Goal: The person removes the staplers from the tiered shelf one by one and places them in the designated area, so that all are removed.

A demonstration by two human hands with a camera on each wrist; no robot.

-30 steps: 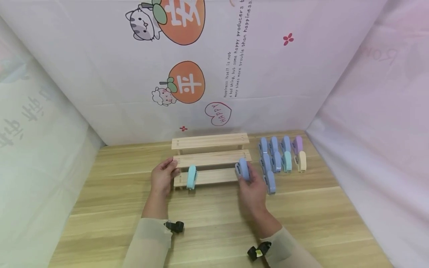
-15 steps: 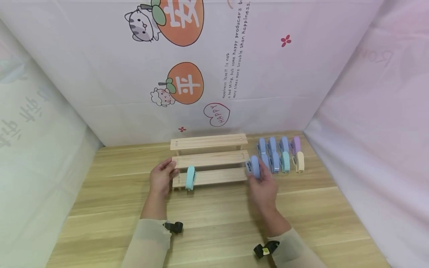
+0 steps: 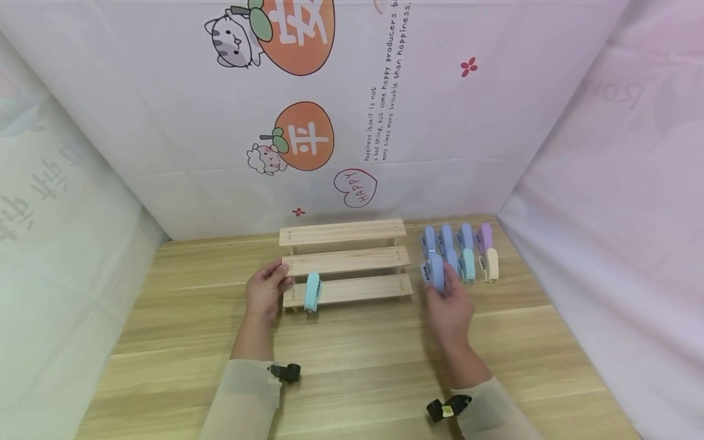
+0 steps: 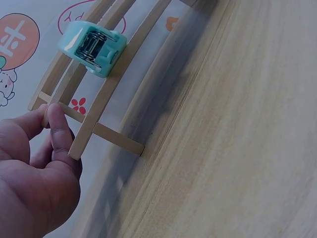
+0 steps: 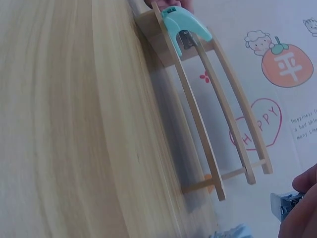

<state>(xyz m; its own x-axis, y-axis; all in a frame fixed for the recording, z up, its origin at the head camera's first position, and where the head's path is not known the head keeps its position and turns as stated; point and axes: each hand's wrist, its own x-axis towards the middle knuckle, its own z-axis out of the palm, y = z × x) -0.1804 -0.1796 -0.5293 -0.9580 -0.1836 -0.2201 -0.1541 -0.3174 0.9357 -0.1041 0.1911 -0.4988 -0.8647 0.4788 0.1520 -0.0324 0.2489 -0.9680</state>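
A three-tier wooden rack [image 3: 352,261] stands on the table. My left hand [image 3: 266,292] grips the left end of its middle slat, thumb on top; the left wrist view shows that hand [image 4: 39,173] pinching the slat's end. A teal plastic clip [image 3: 312,292] straddles the front slat near its left end, its metal spring visible in the left wrist view. My right hand [image 3: 452,311] holds a blue clip [image 3: 434,272] right of the rack, over the near end of the row of clips. In the right wrist view the fingers [image 5: 303,213] are partly cut off around the blue clip [image 5: 285,204].
Right of the rack, more clips stand in rows: several blue ones [image 3: 446,238], a purple one [image 3: 484,238], a teal one [image 3: 467,266] and a cream one [image 3: 491,266]. My right hand hides part of the rows. A printed cloth [image 3: 429,122] rises behind the table [image 3: 352,366].
My right hand has moved right with the blue clip, from the rack's right end to the rows of clips. My left hand stays on the rack; the teal clip has not moved.
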